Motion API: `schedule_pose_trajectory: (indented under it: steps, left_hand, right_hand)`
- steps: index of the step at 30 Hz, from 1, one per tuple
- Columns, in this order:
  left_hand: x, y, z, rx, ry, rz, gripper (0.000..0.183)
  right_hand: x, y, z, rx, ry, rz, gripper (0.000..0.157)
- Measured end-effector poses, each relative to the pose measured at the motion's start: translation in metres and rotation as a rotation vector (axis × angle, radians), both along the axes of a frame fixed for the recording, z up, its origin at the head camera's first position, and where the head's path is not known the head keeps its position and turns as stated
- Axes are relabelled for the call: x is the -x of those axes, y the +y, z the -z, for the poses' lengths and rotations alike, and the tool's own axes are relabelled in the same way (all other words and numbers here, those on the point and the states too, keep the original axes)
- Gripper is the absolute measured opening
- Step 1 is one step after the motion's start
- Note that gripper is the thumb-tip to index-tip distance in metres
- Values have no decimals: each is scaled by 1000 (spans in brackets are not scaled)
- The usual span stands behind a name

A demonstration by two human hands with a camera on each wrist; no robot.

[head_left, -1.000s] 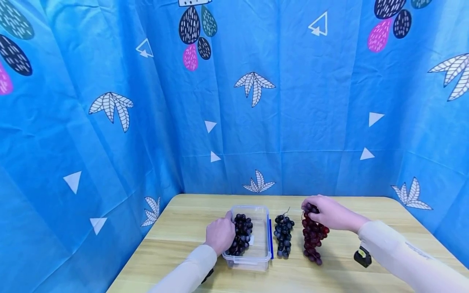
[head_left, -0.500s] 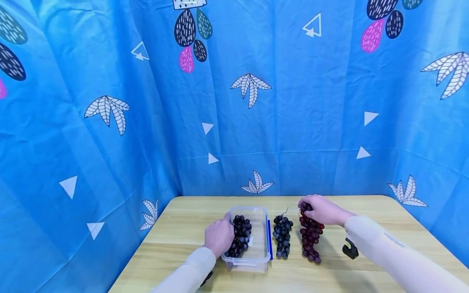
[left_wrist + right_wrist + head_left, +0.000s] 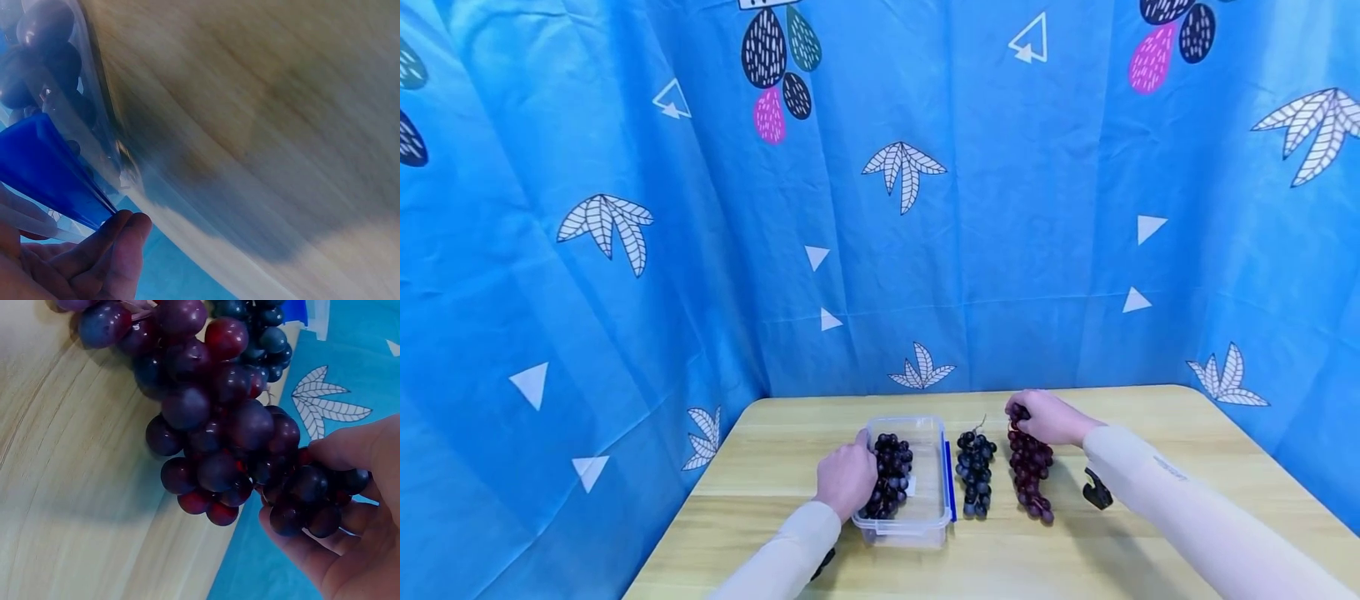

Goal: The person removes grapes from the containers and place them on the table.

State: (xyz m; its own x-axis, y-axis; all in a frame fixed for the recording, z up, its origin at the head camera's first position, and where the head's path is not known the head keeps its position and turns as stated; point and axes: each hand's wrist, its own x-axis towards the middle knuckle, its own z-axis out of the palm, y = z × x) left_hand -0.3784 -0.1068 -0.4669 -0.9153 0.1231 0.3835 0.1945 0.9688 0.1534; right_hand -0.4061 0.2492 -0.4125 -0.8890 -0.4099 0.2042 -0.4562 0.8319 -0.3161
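A long, tapering bunch of glossy, dark red-purple round grapes (image 3: 1032, 467) is right of centre over the pale wood-grained table (image 3: 730, 508), its top near the far edge, its tail toward the near edge. The right hand (image 3: 1049, 417) pinches that top between thumb and fingers; whether the tail touches the wood, I cannot tell. Just left of it, apart, lies a slimmer bunch of blue-black round grapes (image 3: 976, 475), thin stem toward the far edge. Beside that stands an open-topped, clear rectangular plastic box (image 3: 931, 454). The left hand (image 3: 847, 477) grips its left side, fingertips at a blue plastic flap (image 3: 47, 169). Inside, along that side, lies a bunch of blackish-purple round grapes (image 3: 891, 475). Beyond the far edge hangs a bright blue patterned fabric curtain (image 3: 895, 275).
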Motion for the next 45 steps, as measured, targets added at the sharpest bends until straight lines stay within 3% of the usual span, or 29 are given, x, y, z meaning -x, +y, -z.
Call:
schedule_pose_trajectory:
  steps: [8, 15, 22, 31, 36, 45]
  left_hand:
    - [-1, 2, 0, 2, -30, -5, 47]
    - [0, 4, -1, 6, -23, -15, 47]
    - [-1, 4, -3, -13, -32, -7, 48]
    - [0, 6, -3, 7, -19, -17, 47]
    - [0, 5, -2, -6, -31, -20, 48]
    - [1, 6, 0, -10, -27, -20, 47]
  right_hand:
    - [9, 1, 8, -23, -29, 26, 29]
    - [14, 2, 13, -24, 34, 0, 34]
    - [13, 1, 14, -58, 110, 35, 44]
    - [12, 3, 16, -65, 240, 85, 36]
    - [16, 5, 20, -62, 326, 102, 24]
    - [19, 8, 25, -79, 334, 118, 20]
